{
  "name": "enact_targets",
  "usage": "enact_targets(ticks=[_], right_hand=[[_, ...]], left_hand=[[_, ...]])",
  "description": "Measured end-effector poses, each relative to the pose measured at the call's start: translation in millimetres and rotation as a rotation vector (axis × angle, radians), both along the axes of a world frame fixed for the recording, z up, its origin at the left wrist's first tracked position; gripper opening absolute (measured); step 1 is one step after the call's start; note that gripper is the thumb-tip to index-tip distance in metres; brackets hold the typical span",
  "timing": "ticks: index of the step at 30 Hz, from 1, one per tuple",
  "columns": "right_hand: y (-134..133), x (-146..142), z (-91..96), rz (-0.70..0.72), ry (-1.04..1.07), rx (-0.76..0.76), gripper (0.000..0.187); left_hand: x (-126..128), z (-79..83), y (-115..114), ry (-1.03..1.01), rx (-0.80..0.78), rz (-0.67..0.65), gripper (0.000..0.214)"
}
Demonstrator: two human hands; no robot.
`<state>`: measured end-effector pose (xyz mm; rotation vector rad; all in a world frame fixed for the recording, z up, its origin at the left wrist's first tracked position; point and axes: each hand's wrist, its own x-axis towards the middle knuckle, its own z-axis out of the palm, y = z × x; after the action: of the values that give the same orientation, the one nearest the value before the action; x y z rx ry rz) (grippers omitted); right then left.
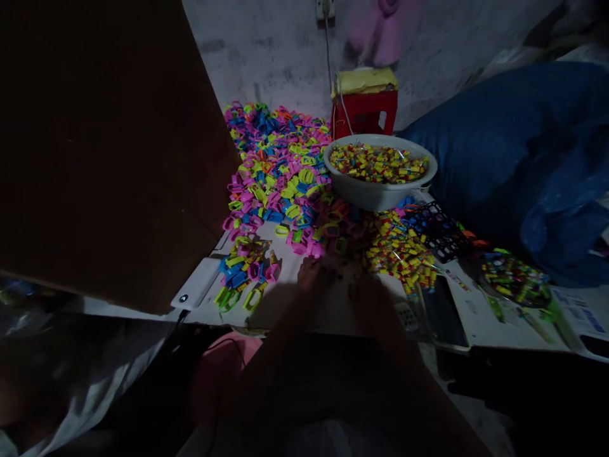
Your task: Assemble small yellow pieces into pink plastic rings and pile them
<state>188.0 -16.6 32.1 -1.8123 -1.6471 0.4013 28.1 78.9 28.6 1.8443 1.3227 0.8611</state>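
L hand (311,274) and R hand (370,292) sat close together on the white table (333,314), near its front edge, about mid-width; both in deep shadow, so can't tell whether fingers were pinched on smth or loose; grip unclear on both sides. Nearest items: near fringe of the coloured plastic loops (276,171), which spread from table centre to the back-left corner, and the heap of small yellow-red pieces (399,257) just R of the R hand. A smaller batch of loops (245,273) lay by the front-left edge, apart from the main spread. Grey bowl (380,198) with more small pieces stood behind the heap, toward the back edge; black grid trays (435,231) to its R; dark flat device (440,311) at the front edge, R of the hands.

Judgement on doing it well: work was fiddly and light was poor, so prob best to take one loop and one small piece at a time, keep both hands over bare table rather than over the piles, and keep the separate batch at front-left from mixing w/ the main spread; wrists low to avoid sweeping the heap off the front edge.
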Motion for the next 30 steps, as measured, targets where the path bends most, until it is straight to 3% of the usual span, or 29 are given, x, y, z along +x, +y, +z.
enact_targets(ticks=[3,7,12,16,19,24,30], right_hand=[[-1.7,2.1,2.6,-0.004,0.065,-0.009,0.018],[-17.5,-1.5,12.5,0.031,0.205,-0.026,0.019],[-48.2,-11.4,40.5,0.113,0.476,0.038,0.018],[-62.2,-14.8,52.9,0.111,0.441,0.036,0.017],[-68.5,-14.1,53.1,0.064,0.418,0.084,0.015],[-75.3,-13.1,53.9,0.054,0.363,0.124,0.012],[-79.1,-12.6,55.8,0.153,0.042,0.263,0.018]], left_hand=[[-9.5,1.5,-11.4,-0.057,-0.074,-0.069,0.012],[-28.7,8.0,-46.5,-0.136,-0.169,-0.086,0.02],[-35.5,39.2,-92.2,-0.316,-0.261,-0.106,0.047],[-32.2,71.2,-108.0,-0.293,-0.267,-0.127,0.042],[-30.9,84.4,-110.8,-0.224,-0.229,-0.141,0.044],[-31.4,88.8,-112.2,-0.187,-0.212,-0.141,0.045],[-31.9,86.3,-114.5,-0.178,-0.183,-0.116,0.047]])
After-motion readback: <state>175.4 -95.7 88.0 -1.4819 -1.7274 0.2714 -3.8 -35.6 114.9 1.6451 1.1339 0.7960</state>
